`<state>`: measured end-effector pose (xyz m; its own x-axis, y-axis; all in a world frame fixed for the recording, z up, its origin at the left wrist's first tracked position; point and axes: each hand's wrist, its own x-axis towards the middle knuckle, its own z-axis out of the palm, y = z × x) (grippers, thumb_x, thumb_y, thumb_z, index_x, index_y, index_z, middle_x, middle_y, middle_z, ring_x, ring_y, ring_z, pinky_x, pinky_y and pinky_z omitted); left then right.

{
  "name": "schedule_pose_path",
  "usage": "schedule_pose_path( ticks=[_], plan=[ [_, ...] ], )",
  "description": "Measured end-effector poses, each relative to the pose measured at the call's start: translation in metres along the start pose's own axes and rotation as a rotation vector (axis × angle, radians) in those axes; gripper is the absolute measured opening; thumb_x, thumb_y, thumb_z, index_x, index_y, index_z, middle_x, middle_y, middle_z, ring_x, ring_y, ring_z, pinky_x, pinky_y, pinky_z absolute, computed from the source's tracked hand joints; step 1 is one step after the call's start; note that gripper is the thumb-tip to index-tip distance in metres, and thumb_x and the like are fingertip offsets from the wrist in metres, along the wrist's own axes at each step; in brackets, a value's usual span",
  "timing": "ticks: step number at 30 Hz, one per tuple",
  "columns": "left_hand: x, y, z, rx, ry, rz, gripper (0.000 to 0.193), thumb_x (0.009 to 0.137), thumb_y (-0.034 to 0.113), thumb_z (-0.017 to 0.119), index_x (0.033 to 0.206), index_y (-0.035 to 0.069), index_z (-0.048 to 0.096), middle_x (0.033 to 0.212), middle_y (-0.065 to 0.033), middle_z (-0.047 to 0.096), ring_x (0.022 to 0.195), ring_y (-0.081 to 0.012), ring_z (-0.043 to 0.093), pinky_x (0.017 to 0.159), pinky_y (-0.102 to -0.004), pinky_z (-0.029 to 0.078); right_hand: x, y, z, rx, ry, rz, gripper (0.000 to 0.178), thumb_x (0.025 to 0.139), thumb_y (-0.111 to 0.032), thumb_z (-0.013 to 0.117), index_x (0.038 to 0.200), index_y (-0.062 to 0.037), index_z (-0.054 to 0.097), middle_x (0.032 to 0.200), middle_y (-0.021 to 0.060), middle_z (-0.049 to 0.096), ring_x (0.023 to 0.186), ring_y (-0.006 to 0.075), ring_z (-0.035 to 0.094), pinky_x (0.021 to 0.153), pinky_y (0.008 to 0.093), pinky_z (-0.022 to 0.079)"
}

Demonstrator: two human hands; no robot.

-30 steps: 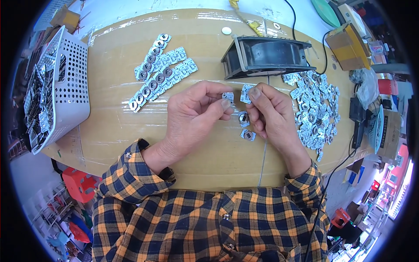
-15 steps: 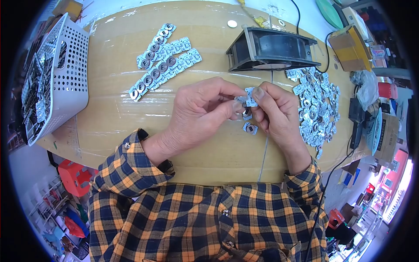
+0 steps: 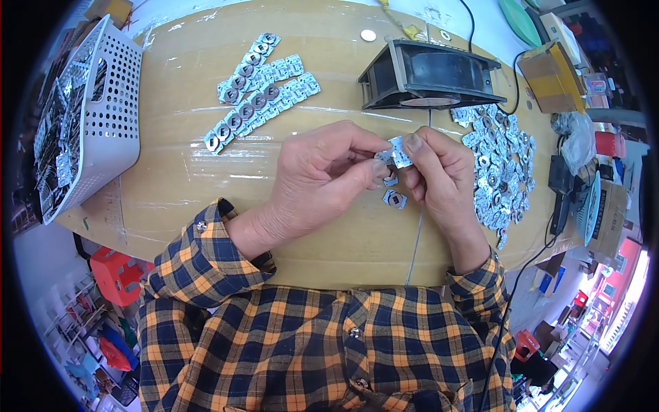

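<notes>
While both hands meet over the middle of the table [image 3: 171,172], they pinch one small metal plate [image 3: 398,152] between them. The left hand [image 3: 319,182] presses its thumb and fingers together on the plate's left end. The right hand [image 3: 443,178] holds the right end with its thumb and first finger. Just under the hands, two more small pieces [image 3: 395,198] lie on the table. A thin wire [image 3: 414,240] runs from there down to the near edge. Near the far left part of the table, rows of plates [image 3: 257,89] lie side by side. A white basket [image 3: 110,117] sits at the left edge with more parts inside. A black fan [image 3: 429,75] stands at the far edge. Beside it, along the right edge, is a big pile [image 3: 498,165] of shiny plates.
</notes>
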<state>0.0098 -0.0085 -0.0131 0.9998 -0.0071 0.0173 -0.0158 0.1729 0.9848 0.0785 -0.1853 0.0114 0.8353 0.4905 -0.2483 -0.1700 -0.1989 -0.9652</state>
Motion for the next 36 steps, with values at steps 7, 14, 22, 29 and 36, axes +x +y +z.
schedule_pose_path(
  ticks=[7, 14, 22, 29, 36],
  plan=[
    [0.005, -0.003, -0.002, 0.024, 0.103, 0.057, 0.021, 0.089, -0.003, 0.062, 0.109, -0.004, 0.065, 0.098, -0.0069, 0.068, 0.088, -0.0090, 0.064, 0.072, -0.0214, 0.053, -0.002, 0.000, -0.023, -0.660, -0.144, -0.314, 0.018, 0.086, -0.011, 0.067, 0.075, 0.0029, 0.062, 0.058, 0.0040, 0.050, 0.054, 0.0103, 0.045, 0.050, 0.0280, 0.034],
    [0.002, 0.004, -0.005, -0.084, 0.028, -0.141, 0.027, 0.088, 0.001, 0.066, 0.114, -0.003, 0.064, 0.094, -0.0063, 0.068, 0.081, -0.0076, 0.062, 0.068, -0.0201, 0.052, -0.003, -0.011, -0.022, -0.548, -0.165, -0.301, 0.013, 0.083, -0.006, 0.069, 0.075, 0.0024, 0.064, 0.062, 0.0051, 0.054, 0.055, 0.0114, 0.047, 0.051, 0.0275, 0.035],
    [0.003, 0.002, -0.004, -0.154, -0.032, -0.176, 0.025, 0.090, 0.002, 0.064, 0.114, -0.006, 0.063, 0.095, -0.0106, 0.068, 0.081, -0.0117, 0.065, 0.069, -0.0226, 0.056, -0.001, -0.009, -0.020, -0.444, -0.144, -0.398, 0.012, 0.088, -0.006, 0.063, 0.081, 0.0041, 0.064, 0.063, 0.0070, 0.055, 0.056, 0.0140, 0.052, 0.051, 0.0281, 0.040],
    [0.002, 0.001, -0.002, -0.207, -0.079, -0.211, 0.023, 0.091, 0.002, 0.063, 0.112, -0.006, 0.063, 0.095, -0.0122, 0.068, 0.080, -0.0128, 0.066, 0.066, -0.0235, 0.057, -0.004, -0.007, -0.012, -0.289, -0.196, -0.197, 0.023, 0.095, -0.012, 0.058, 0.078, 0.0027, 0.062, 0.060, 0.0028, 0.054, 0.051, 0.0084, 0.047, 0.047, 0.0251, 0.037],
    [0.005, 0.005, -0.005, -0.296, -0.087, -0.179, 0.018, 0.093, 0.005, 0.061, 0.107, -0.006, 0.063, 0.093, -0.0128, 0.068, 0.075, -0.0128, 0.066, 0.059, -0.0246, 0.057, -0.004, 0.003, -0.005, 0.228, -0.228, 0.077, 0.031, 0.099, -0.021, 0.053, 0.073, -0.0035, 0.056, 0.056, -0.0011, 0.050, 0.040, 0.0030, 0.037, 0.039, 0.0191, 0.029]
  ],
)
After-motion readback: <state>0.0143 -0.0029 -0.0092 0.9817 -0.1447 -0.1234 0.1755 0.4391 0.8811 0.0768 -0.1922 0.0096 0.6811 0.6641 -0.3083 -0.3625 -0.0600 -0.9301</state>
